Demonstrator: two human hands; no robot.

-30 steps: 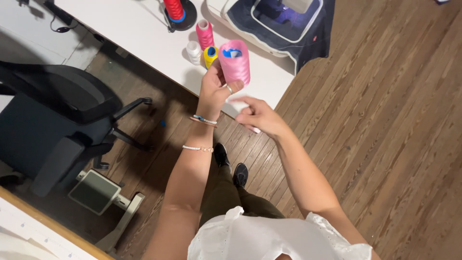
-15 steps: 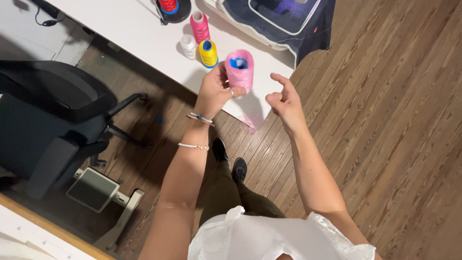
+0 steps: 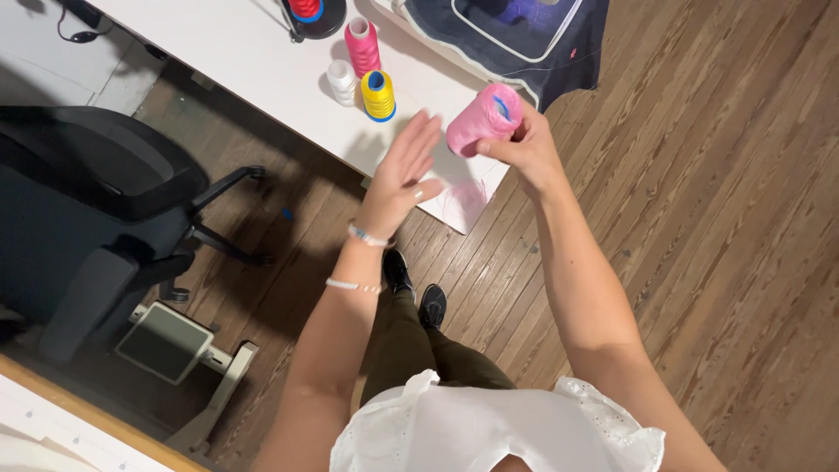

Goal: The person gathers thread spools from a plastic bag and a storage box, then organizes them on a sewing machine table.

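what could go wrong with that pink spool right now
The right hand holds the pink thread spool tilted, only at one end, above the table's corner; it could slip and drop to the wood floor. The left hand is open and off it, so it gives no support. Loose pink thread lying on the white table might snag or tangle.

The thread cone (image 3: 483, 120) is pale pink with a blue core. On the white table (image 3: 236, 52) stand a yellow spool (image 3: 378, 94) with a blue centre, a deeper pink spool (image 3: 362, 45), a small white spool (image 3: 342, 81) and a red one (image 3: 305, 9). The fabric (image 3: 524, 44) is dark navy, outlined in white. The floor (image 3: 717, 218) is brown striped wood; the chair (image 3: 87, 210) is black.
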